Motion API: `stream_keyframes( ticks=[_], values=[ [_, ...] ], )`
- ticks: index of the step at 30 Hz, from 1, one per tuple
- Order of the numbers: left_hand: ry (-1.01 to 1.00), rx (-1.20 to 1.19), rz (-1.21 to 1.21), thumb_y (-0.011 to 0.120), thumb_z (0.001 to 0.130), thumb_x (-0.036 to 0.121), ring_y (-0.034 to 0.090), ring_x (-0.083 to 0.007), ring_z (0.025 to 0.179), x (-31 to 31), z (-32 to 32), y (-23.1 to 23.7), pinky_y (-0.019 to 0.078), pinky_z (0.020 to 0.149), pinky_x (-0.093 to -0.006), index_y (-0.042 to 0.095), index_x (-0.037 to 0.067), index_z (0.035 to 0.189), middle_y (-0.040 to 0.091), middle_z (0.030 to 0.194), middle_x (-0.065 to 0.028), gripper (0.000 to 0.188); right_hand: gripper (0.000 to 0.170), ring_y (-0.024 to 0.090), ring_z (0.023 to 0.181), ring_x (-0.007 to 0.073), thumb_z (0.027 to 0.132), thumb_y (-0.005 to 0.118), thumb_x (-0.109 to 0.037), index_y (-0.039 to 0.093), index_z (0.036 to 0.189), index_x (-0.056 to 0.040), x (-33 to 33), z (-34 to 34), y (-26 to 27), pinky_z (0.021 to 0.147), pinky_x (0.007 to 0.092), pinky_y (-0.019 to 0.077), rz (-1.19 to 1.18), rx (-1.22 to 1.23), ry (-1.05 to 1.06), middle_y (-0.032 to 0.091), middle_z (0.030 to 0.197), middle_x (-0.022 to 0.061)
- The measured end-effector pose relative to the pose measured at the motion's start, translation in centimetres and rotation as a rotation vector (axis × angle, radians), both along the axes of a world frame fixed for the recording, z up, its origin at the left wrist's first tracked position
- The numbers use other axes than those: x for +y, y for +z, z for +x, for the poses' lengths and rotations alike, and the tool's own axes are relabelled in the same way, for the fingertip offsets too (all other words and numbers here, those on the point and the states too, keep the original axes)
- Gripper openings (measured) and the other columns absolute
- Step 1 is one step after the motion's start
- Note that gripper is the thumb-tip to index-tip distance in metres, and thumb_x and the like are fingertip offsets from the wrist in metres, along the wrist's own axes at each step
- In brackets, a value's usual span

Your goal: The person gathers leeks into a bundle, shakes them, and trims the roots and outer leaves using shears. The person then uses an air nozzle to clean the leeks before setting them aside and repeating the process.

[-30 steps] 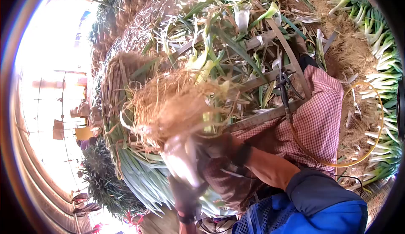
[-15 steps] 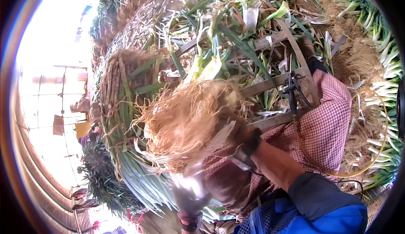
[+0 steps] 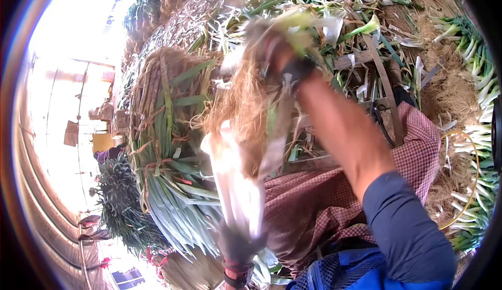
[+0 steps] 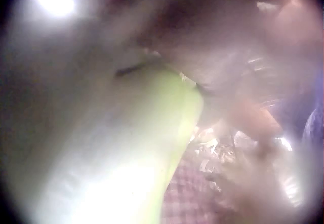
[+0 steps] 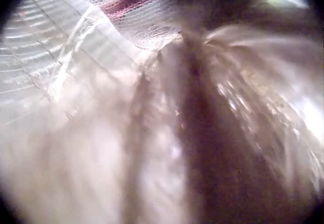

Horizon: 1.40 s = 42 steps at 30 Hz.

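A bunch of green onions with thick white stalks [image 3: 238, 190] and shaggy tan roots [image 3: 240, 99] stands roots-up in the head view. My gloved left hand [image 3: 238, 248] grips it low down. Close up in the left wrist view, a pale green-white stalk [image 4: 172, 112] fills much of the picture. My gloved right hand [image 3: 266, 44], blurred by motion, is above the roots and holds yellow-green outer leaves [image 3: 298, 28]. A pale strip of peel [image 3: 277, 133] trails below it. In the right wrist view the knit glove [image 5: 147, 16] shows over streaked, blurred strands.
A large tied bundle of green onions [image 3: 167, 149] lies to the left. Loose leaf scraps cover a metal frame [image 3: 384, 86] ahead. A row of green onions [image 3: 481, 159] lines the right side. Checked cloth [image 3: 418, 149] covers my lap, and a yellow hose [image 3: 470, 185] curves beside it.
My right hand has moved up and away from the bunch, from beside the roots to above them. The left hand stays low on the bunch, whose white stalks now show more.
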<state>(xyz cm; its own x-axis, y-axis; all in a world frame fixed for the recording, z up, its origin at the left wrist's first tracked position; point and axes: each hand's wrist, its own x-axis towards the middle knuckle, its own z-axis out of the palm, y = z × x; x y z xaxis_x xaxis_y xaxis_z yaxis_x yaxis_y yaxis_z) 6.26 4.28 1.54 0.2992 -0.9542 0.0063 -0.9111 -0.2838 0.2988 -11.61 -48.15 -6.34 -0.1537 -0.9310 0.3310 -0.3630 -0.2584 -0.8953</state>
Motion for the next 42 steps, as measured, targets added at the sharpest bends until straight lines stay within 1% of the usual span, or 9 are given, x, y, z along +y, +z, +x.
stream_keyframes(
  ticks=[6,11,13,15,24,26,33,37,42],
  values=[
    [0.153,0.073,-0.1,0.099,0.067,0.016,0.067,-0.0238,0.1,4.6,4.6,-3.5,0.0577,0.092,-0.0371,0.048,-0.004,0.133,0.066,0.114,-0.0105,0.086,0.023,0.068,0.082,0.024,0.102,0.058,-0.028,0.072,0.096,-0.0115,-8.4,-24.7,3.2,0.083,0.04,0.0533,-0.012,0.437,0.365,0.069,0.084,0.0086],
    [0.438,0.379,0.149,0.099,0.062,0.016,0.067,-0.0215,0.095,0.4,2.8,1.5,0.0592,0.084,-0.0363,0.047,-0.005,0.132,0.067,0.109,-0.0128,0.089,0.037,0.075,0.097,0.0201,0.111,0.052,-0.024,0.066,0.133,0.0018,16.7,-25.1,-4.6,0.081,0.0331,0.0631,0.858,-0.055,0.856,0.076,0.113,0.0147],
    [0.585,0.773,-0.012,0.1,0.061,0.015,0.067,-0.0214,0.096,-2.0,-0.3,3.8,0.0593,0.085,-0.0346,0.047,-0.002,0.135,0.067,0.112,-0.0115,0.093,0.037,0.076,0.084,0.0205,0.108,0.057,-0.03,0.072,0.119,0.0016,23.2,-23.3,-6.9,0.069,0.033,0.0626,1.282,0.497,1.007,0.078,0.097,0.0133],
    [0.607,0.81,-0.017,0.101,0.06,0.014,0.068,-0.0209,0.097,-1.8,0.0,3.3,0.0597,0.085,-0.0339,0.048,0.0,0.136,0.067,0.113,-0.0096,0.093,0.037,0.073,0.093,0.0221,0.099,0.068,-0.035,0.076,0.123,-0.0089,26.3,-23.2,-7.9,0.086,0.0392,0.059,0.521,0.539,1.243,0.078,0.108,0.0113],
    [0.369,0.259,0.019,0.102,0.063,0.029,0.075,-0.036,0.097,-2.1,-2.8,3.4,0.0617,0.086,-0.0456,0.053,-0.004,0.135,0.073,0.11,-0.0229,0.094,0.043,0.075,0.106,0.0347,0.101,0.071,-0.037,0.074,0.13,-0.0047,3.1,-21.0,25.2,0.091,0.0496,0.0601,-0.614,0.803,0.052,0.077,0.121,0.0226],
    [0.25,0.13,-0.013,0.103,0.061,0.034,0.074,-0.0432,0.098,-2.2,-3.3,2.9,0.0606,0.088,-0.0515,0.053,-0.003,0.138,0.073,0.112,-0.025,0.098,0.039,0.076,0.107,0.0321,0.102,0.071,-0.029,0.071,0.137,-0.0109,15.5,-13.6,28.5,0.097,0.0498,0.0595,-0.007,0.545,0.168,0.078,0.123,0.0185],
    [0.106,-0.067,-0.037,0.1,0.065,0.038,0.071,-0.0421,0.096,-3.6,-5.9,1.4,0.0586,0.082,-0.0527,0.05,0.003,0.145,0.069,0.109,-0.0202,0.101,0.042,0.076,0.086,0.026,0.102,0.069,-0.045,0.075,0.109,-0.0043,23.8,-5.1,15.3,0.08,0.0429,0.0638,-0.128,1.331,0.83,0.077,0.095,0.0164],
    [0.057,-0.077,0.011,0.097,0.065,0.04,0.069,-0.0404,0.091,-3.5,-6.1,0.4,0.0565,0.078,-0.0528,0.047,0.001,0.149,0.067,0.106,-0.0181,0.105,0.017,0.068,0.064,0.0276,0.097,0.064,-0.02,0.071,0.087,-0.0092,12.4,-10.1,8.2,0.06,0.0445,0.0576,-0.366,1.013,0.238,0.065,0.069,0.0137],
    [-0.017,-0.164,-0.064,0.096,0.064,0.041,0.068,-0.0402,0.095,-3.1,-6.0,-1.9,0.0546,0.081,-0.0522,0.045,-0.001,0.15,0.066,0.11,-0.0183,0.109,0.037,0.073,0.108,0.0342,0.107,0.064,-0.036,0.072,0.13,-0.0079,10.1,-18.6,16.3,0.099,0.0449,0.059,0.069,1.035,-0.032,0.074,0.129,0.017]
  ],
)
